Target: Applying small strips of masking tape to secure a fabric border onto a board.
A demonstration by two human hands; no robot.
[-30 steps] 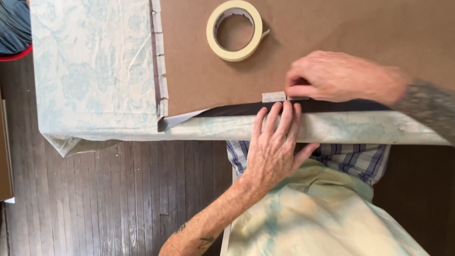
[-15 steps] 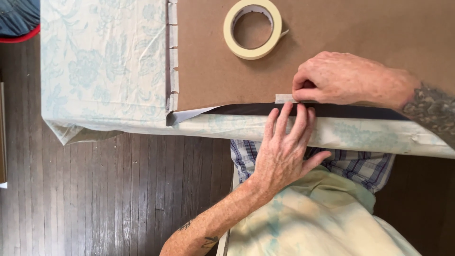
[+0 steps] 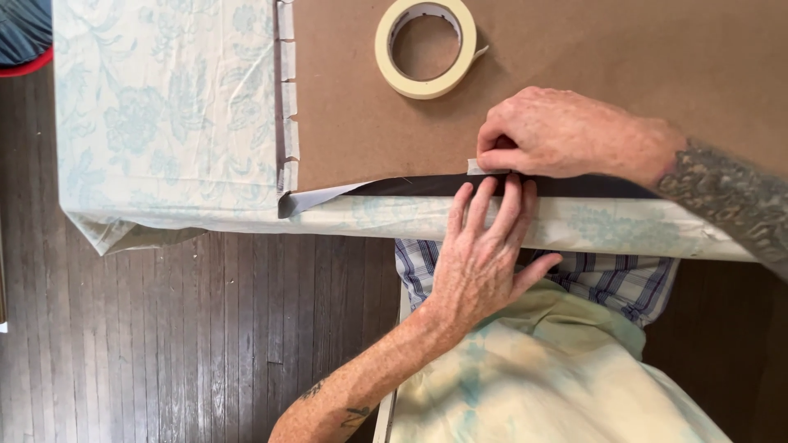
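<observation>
Nearest the camera, below the brown cardboard sheet (image 3: 574,90), lies a pale green-and-cream cloth draped over the lap (image 3: 558,385), with a blue-and-white checked shirt hem (image 3: 624,279) showing just above it. To the left of these runs a dark wooden plank floor (image 3: 189,344), worn and streaked along its boards.

The left hand (image 3: 484,254) reaches up from the lap toward the sheet's near edge. Its fingers lie flat and close together, thumb spread to the side, with the tips pressing on a thin black strip (image 3: 427,185) that runs along that near edge. They clamp nothing; they only press down.

Just above it, the right hand (image 3: 558,135) rests on the cardboard, its forearm tattooed. Its fingers are curled together and pinch down on a short piece of cream masking tape (image 3: 478,166) that sits across the join of the black strip and the sheet.

The sheet lies on a table covered in a white cloth printed with pale blue flowers (image 3: 164,123), wrinkled and folded over the table's near edge. Small cream tape tabs (image 3: 287,90) line the sheet's left edge, one above another.

Farther up, on the cardboard itself, a round roll of cream masking tape (image 3: 425,47) lies flat, well apart from both hands. Far left of the sheet, a dark blue thing with a red rim (image 3: 25,37) shows at the corner.
</observation>
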